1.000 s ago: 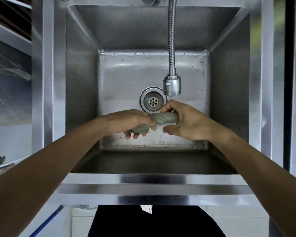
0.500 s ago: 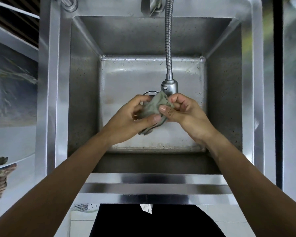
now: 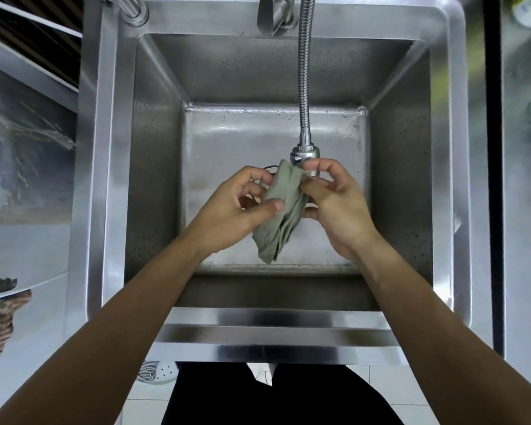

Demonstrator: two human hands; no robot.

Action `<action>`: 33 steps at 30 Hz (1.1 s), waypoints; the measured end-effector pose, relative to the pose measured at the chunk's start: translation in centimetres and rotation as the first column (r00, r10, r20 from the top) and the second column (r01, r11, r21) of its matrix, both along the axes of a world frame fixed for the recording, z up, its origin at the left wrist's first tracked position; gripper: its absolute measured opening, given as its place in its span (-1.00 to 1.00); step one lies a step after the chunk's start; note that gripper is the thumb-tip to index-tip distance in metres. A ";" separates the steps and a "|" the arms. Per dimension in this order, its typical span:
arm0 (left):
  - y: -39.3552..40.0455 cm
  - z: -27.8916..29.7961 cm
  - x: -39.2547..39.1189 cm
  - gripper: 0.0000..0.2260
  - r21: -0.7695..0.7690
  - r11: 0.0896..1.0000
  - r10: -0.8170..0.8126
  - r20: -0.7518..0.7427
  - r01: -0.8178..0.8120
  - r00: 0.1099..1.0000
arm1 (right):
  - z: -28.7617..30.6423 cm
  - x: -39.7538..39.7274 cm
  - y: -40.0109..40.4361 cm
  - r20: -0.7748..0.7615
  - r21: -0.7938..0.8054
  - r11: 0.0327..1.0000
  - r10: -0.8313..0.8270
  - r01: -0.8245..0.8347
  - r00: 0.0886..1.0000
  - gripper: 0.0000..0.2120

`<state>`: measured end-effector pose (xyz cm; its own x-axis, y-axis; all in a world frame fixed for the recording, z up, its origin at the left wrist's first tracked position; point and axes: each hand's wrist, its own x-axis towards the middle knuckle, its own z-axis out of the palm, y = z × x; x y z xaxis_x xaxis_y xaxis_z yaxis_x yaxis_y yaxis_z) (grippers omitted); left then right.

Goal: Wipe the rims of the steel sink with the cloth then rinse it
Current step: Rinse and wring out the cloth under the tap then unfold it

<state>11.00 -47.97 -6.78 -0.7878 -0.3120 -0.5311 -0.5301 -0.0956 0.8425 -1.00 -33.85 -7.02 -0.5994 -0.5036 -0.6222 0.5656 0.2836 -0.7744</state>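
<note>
- Steel made up the one sink (image 3: 105, 179), a single deep basin with a flat rim on all four sides; droplets dotted its floor and walls
- One left hand (image 3: 236, 207) was held over the basin floor, its thumb pressed onto the near face of the cloth and its fingers curled behind the far side, pinching it
- One grey-green cloth (image 3: 281, 210) hung between the two hands above the basin floor, bunched in soft vertical folds, its lower end dangling free
- One drain (image 3: 269, 167) showed only as a sliver behind the cloth's top edge
- One flexible hose faucet (image 3: 304, 87) came down from the back rim, its spray head just above the cloth and right fingers; no water was visible
- One right hand (image 3: 337, 207) pinched the cloth's upper right edge between thumb and forefinger, the other fingers loosely bent and apart
- Compared with a second before, the cloth was no longer a tight twisted roll gripped in both fists; it had opened into hanging folds, and both hands sat higher, nearer the spray head
</note>
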 end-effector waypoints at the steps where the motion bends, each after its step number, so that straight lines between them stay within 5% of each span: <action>1: 0.4 0.1 -0.1 -0.74 -0.033 0.999 0.019 -0.002 -0.019 1.000 | 0.1 0.2 0.0 -0.011 -0.015 1.000 0.008 -0.008 1.000 -0.85; 5: 1.0 0.1 -0.1 -0.78 -0.067 0.996 0.058 -0.025 -0.060 0.998 | 0.6 0.4 -0.1 -0.013 -0.099 0.994 0.048 -0.050 0.999 -0.81; 9: 1.0 0.9 0.0 -0.72 0.193 0.973 0.131 -0.033 -0.123 0.991 | 1.4 0.1 -0.2 -0.120 -0.067 0.997 0.037 -0.046 0.992 -0.83; 14: 1.1 1.3 -0.1 -0.38 -0.076 0.988 0.129 -0.044 -0.132 0.991 | 2.6 0.5 -0.1 -0.345 0.005 0.991 0.129 -0.136 0.930 -0.75; 19: -0.7 1.4 -0.3 -0.79 -0.010 0.968 0.247 -0.075 -0.249 0.966 | 3.6 -0.6 0.3 -0.326 0.023 0.990 0.142 -0.142 0.935 -0.74; 22: -2.5 1.4 0.4 -0.65 0.052 0.998 0.027 -0.037 -0.025 0.999 | 4.2 -2.1 0.7 -0.105 -0.050 0.995 0.085 -0.091 0.991 -0.73; 26: -1.2 2.2 -0.5 -0.34 -0.039 0.937 -0.343 0.078 0.347 0.936 | 4.6 -3.3 1.0 -0.052 -0.024 0.991 0.130 -0.132 0.990 -0.78; 33: -1.7 3.2 -0.9 -0.65 -0.220 0.957 -0.213 -0.084 0.190 0.974 | 6.2 -4.2 2.9 -0.195 -0.008 0.993 0.111 -0.115 0.974 -0.76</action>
<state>10.09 -49.71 -3.60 -0.8936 -0.2365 -0.3815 -0.4274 0.1886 0.8842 -5.15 -30.92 -0.78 -0.6462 -0.5856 -0.4894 0.3692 0.3214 -0.8720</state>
